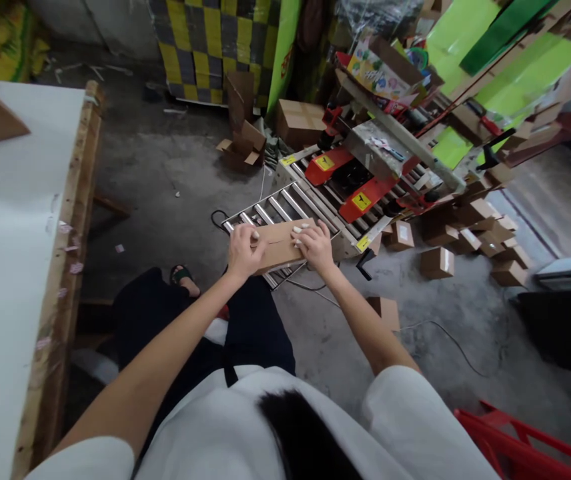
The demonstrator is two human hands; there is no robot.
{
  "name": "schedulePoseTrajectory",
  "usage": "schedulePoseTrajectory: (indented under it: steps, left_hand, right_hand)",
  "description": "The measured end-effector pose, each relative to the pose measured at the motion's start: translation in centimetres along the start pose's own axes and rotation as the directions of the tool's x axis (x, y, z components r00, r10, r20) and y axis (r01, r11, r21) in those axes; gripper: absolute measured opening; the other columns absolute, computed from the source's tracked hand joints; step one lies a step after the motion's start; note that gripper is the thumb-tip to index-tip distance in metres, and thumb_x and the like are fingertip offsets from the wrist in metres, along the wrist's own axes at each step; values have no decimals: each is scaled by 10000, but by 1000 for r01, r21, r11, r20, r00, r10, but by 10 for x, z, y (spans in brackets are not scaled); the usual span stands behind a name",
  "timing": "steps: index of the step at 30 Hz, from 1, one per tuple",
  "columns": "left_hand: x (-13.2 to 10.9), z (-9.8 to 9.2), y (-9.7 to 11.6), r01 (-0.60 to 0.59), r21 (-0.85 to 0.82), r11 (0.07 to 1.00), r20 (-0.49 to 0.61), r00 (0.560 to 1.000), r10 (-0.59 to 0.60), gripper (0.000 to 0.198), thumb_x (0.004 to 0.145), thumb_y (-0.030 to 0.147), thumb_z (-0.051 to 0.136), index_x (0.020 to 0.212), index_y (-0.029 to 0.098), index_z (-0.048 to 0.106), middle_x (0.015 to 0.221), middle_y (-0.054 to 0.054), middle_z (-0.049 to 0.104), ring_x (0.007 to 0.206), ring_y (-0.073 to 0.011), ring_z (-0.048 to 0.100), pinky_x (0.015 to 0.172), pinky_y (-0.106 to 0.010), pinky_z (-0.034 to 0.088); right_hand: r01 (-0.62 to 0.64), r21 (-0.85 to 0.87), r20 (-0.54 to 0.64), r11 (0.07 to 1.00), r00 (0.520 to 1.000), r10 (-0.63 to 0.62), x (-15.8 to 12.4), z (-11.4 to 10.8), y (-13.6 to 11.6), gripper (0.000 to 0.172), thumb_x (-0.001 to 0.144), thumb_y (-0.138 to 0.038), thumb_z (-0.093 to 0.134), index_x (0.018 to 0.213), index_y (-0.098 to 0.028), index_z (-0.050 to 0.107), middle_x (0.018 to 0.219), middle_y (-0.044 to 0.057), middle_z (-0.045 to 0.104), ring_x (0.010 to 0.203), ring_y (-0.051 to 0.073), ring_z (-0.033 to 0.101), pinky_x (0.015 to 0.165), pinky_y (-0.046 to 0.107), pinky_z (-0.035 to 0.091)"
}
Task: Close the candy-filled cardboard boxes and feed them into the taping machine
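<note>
A brown cardboard box (279, 241) with its top flaps folded together sits at the near end of a roller conveyor (265, 212). My left hand (245, 252) grips the box's left end, fingers curled over its top edge. At the other end, my right hand (315, 245) lies over the top with bent fingers and presses on the flap. A seam runs between the flaps. Just beyond the box, the rollers lead into a carton-sealing machine with red side guides (329, 165). The underside of the box is hidden.
A white-topped table (10, 267) with a wooden edge stands at the left. Several small cartons (436, 263) lie on the floor to the right. An open carton (243, 143) stands behind the conveyor. A red plastic stool (520, 440) is at lower right; a cable (458, 347) crosses the floor.
</note>
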State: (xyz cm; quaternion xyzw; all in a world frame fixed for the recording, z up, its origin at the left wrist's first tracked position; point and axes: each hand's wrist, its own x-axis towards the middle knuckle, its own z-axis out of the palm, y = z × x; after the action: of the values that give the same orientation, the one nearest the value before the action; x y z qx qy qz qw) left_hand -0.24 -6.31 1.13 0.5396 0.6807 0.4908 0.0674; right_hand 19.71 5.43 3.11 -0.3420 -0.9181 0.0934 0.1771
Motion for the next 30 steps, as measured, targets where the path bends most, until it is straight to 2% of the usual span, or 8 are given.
schedulePoseTrajectory:
  steps: [6, 10, 13, 18, 22, 25, 27, 30]
  left_hand:
    - [-31, 25, 31, 264, 170, 950, -183, 955, -232, 203, 940, 395, 559, 957, 197, 515, 1161, -163, 575, 1101, -337, 546, 944, -511, 439]
    - [-27, 24, 15, 330, 100, 939, -179, 934, -309, 213, 991, 395, 453, 980, 209, 555, 1138, -129, 591, 1076, -289, 571, 945, -475, 463]
    - [-23, 14, 2, 295, -5, 955, -77, 952, -295, 327, 1036, 378, 323, 941, 216, 590, 1112, -100, 607, 1070, -239, 586, 1001, -447, 462]
    - [-28, 18, 6, 336, -238, 911, 91, 942, -324, 265, 1010, 421, 439, 1104, 225, 592, 1162, -92, 607, 1111, -203, 601, 962, -368, 518]
    - [-43, 28, 7, 522, -364, 771, 235, 853, -466, 276, 908, 350, 601, 1137, 198, 575, 1167, -108, 622, 969, -184, 649, 746, -290, 554]
    - [-61, 15, -5, 563, -377, 736, 299, 825, -479, 199, 893, 304, 594, 1054, 189, 612, 1083, -87, 675, 935, -178, 661, 815, -315, 561]
    - [-76, 0, -17, 587, -351, 729, 314, 808, -499, 160, 899, 297, 584, 1003, 189, 641, 1006, -68, 702, 936, -184, 669, 877, -334, 553]
    - [-107, -27, -36, 662, -301, 687, 262, 750, -607, 157, 904, 304, 579, 974, 191, 663, 953, -67, 719, 900, -195, 679, 859, -345, 556]
  right_hand:
    - [-110, 8, 5, 994, 994, 110, -9, 17, -46, 517, 1026, -397, 350, 1446, -161, 539, 1529, 154, 473, 1471, 310, 335, 1231, 565, 182]
    - [-77, 36, 97, 996, 993, 73, -37, 33, -104, 843, 964, -649, 381, 1613, -133, 229, 1672, 191, 155, 1556, 371, 102, 1208, 641, 141]
    - [-44, 23, 125, 999, 991, 41, -39, 31, -108, 1018, 853, -759, 519, 1603, -122, 261, 1661, 206, 182, 1542, 403, 134, 1211, 647, 115]
    - [-1, -13, 87, 1000, 996, 2, -7, 20, -37, 764, 878, -525, 677, 1528, -200, 439, 1595, 159, 376, 1499, 345, 286, 1227, 593, 133]
    - [-202, -58, -29, 978, 979, 200, 48, -7, 55, 687, 831, -308, 759, 1462, -167, 528, 1542, 202, 445, 1470, 340, 342, 1190, 583, 191]
    - [-329, -30, -118, 944, 939, 323, 91, -32, 108, 643, 794, -193, 764, 1391, -46, 575, 1494, 350, 420, 1430, 430, 358, 1108, 689, 173]
    - [-344, 0, -186, 939, 923, 338, 107, -32, 119, 666, 828, -253, 740, 1423, -35, 536, 1517, 388, 347, 1465, 462, 272, 1091, 736, 70]
    - [-257, 18, -247, 966, 935, 253, 95, 1, 91, 772, 872, -347, 703, 1537, -93, 403, 1566, 339, 305, 1504, 436, 206, 1148, 694, 19]
